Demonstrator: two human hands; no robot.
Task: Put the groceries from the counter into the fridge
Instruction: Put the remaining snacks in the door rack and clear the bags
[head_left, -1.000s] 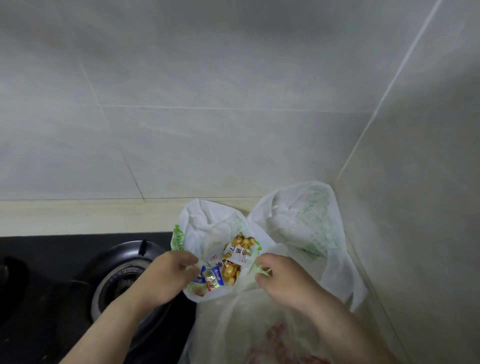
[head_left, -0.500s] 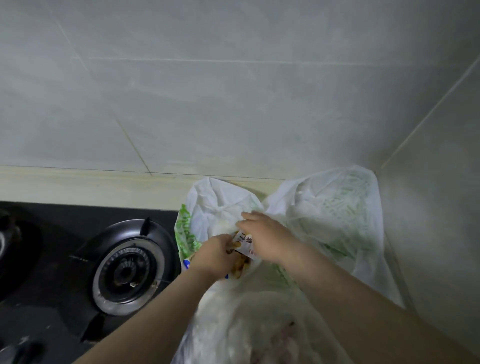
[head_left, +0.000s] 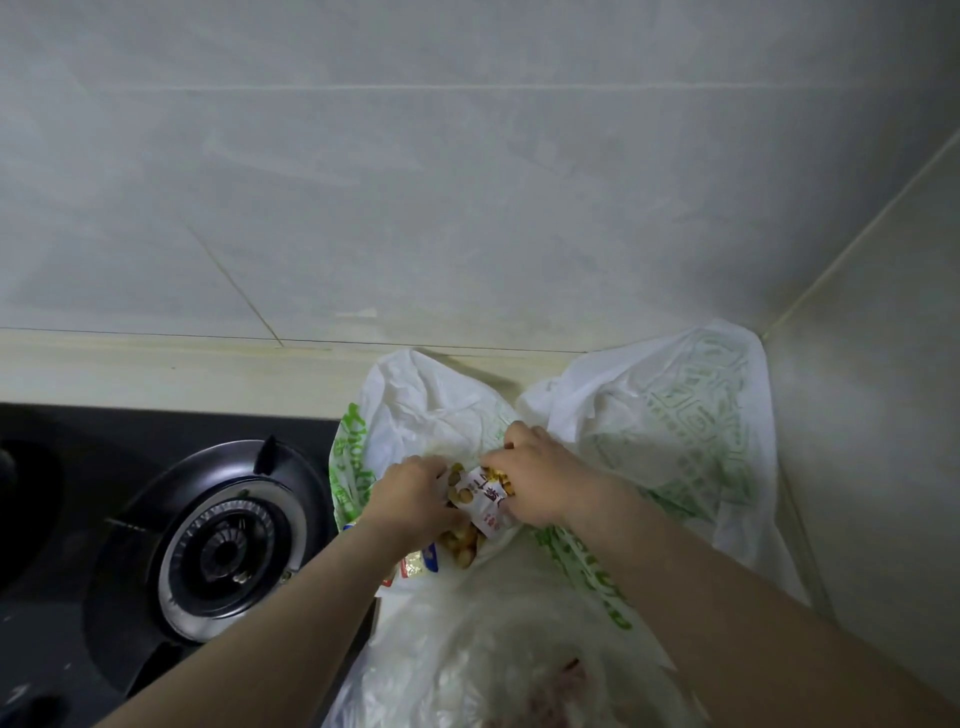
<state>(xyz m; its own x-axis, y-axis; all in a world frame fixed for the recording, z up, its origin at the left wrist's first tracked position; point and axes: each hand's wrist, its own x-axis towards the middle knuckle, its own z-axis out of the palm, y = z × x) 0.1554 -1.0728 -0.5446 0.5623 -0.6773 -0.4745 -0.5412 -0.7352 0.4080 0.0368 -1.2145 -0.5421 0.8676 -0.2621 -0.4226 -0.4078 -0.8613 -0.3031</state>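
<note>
A white shopping bag with green print (head_left: 675, 441) lies open on the counter in the corner of the tiled walls. Inside it sits a clear food packet (head_left: 480, 501) with yellow-brown pieces and a white label. My left hand (head_left: 415, 499) grips the packet's left side. My right hand (head_left: 540, 483) pinches its upper right edge, fingers partly tucked into the bag. A second, translucent bag (head_left: 493, 660) with something pinkish inside lies nearer to me, below my forearms.
A black gas hob with a round burner (head_left: 223, 540) sits directly left of the bags. A cream counter strip (head_left: 171, 369) runs along the back wall. A tiled side wall (head_left: 872, 467) closes the right.
My hands have stayed on the packet inside the white bag. The right hand's fingers have curled in over the label. The view has shifted little since half a second ago.
</note>
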